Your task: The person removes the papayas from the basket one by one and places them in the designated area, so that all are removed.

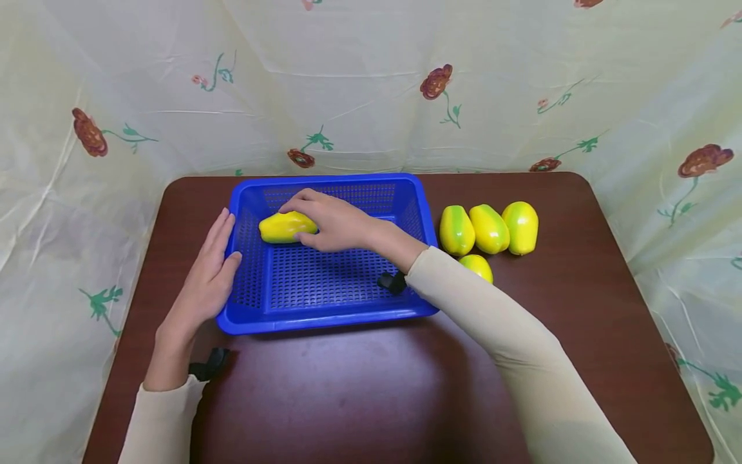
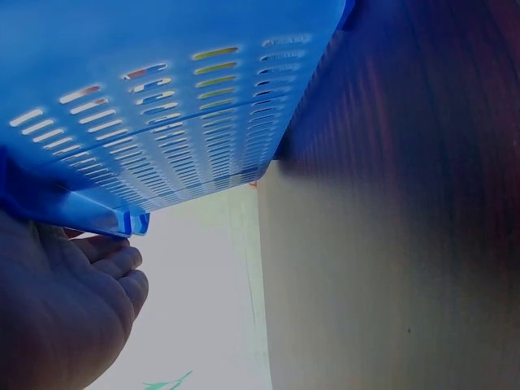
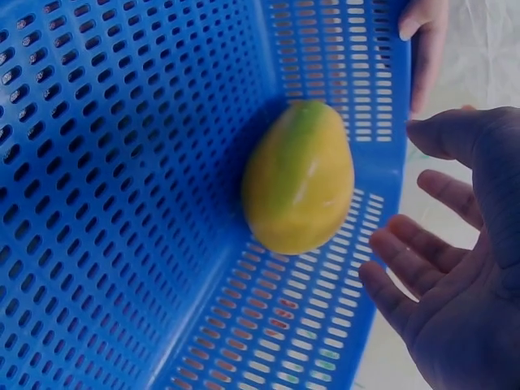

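Note:
A yellow papaya with a green streak point(image 1: 284, 228) lies in the back left part of the blue plastic basket point(image 1: 324, 324). My right hand point(image 1: 338, 222) hovers over the basket at the papaya's right end, thumb and fingers spread. In the right wrist view, a gap shows between the spread fingers point(image 3: 398, 260) and the papaya point(image 3: 299, 179). My left hand point(image 1: 209, 277) rests against the basket's left rim with its fingers extended. Seen from the left wrist, those fingers point(image 2: 122, 262) lie along the rim's outer side.
Three yellow-green papayas point(image 1: 489, 229) stand side by side to the right of the basket. Another papaya point(image 1: 478, 265) sits in front of them, partly hidden by the right sleeve. All are on a dark brown table point(image 1: 359, 399), with a flowered curtain point(image 1: 371, 84) behind it.

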Tool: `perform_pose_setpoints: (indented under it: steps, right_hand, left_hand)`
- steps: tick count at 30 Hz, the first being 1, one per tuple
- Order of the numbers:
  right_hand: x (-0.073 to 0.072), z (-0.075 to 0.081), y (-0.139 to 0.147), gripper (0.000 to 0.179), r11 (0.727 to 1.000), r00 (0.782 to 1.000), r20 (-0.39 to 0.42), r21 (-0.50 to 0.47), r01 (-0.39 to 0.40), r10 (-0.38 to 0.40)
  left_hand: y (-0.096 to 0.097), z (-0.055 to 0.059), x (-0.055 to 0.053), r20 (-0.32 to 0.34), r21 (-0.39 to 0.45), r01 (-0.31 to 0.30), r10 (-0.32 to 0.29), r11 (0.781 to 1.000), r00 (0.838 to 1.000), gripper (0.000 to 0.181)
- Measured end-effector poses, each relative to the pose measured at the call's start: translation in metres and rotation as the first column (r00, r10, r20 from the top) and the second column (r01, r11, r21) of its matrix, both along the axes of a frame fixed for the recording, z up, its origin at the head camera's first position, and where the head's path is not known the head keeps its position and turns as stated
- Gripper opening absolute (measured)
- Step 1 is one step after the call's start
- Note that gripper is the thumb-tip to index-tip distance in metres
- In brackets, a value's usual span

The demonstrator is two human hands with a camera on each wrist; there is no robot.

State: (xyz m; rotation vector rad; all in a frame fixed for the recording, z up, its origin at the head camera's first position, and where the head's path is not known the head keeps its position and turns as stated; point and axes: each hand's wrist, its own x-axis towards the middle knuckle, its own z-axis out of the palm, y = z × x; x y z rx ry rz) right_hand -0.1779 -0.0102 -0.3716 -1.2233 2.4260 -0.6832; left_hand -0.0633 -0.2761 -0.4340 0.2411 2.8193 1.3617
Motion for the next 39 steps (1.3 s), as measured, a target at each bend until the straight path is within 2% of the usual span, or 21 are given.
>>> perform_pose_setpoints:
  steps: [10, 25, 31, 39]
  right_hand:
    - [-0.003, -0.011, -0.017, 0.052, 0.999, 0.999, -0.033, 0.042, -0.015, 0.016]
    - [0.0, -0.027, -0.034, 0.054, 0.997, 0.995, -0.089, 0.067, -0.031, 0.037]
    - [0.002, -0.028, -0.036, 0.061, 0.989, 0.993, -0.109, 0.147, -0.021, 0.037]
    - [0.007, -0.028, -0.039, 0.068, 0.974, 0.982, -0.183, 0.225, 0.003, 0.039]
  left_hand:
    - [-0.003, -0.001, 0.002, 0.02, -0.005, -0.015, 0.015, 1.0, 1.0, 0.066]
    - [-0.001, -0.001, -0.002, -0.003, 0.009, -0.001, 0.001, 1.0, 1.0, 0.066]
    - [-0.001, 0.0, -0.001, 0.001, 0.007, -0.003, 0.003, 1.0, 1.0, 0.067]
    - [-0.001, 0.001, 0.001, 0.005, -0.027, -0.007, 0.007, 1.0, 1.0, 0.067]
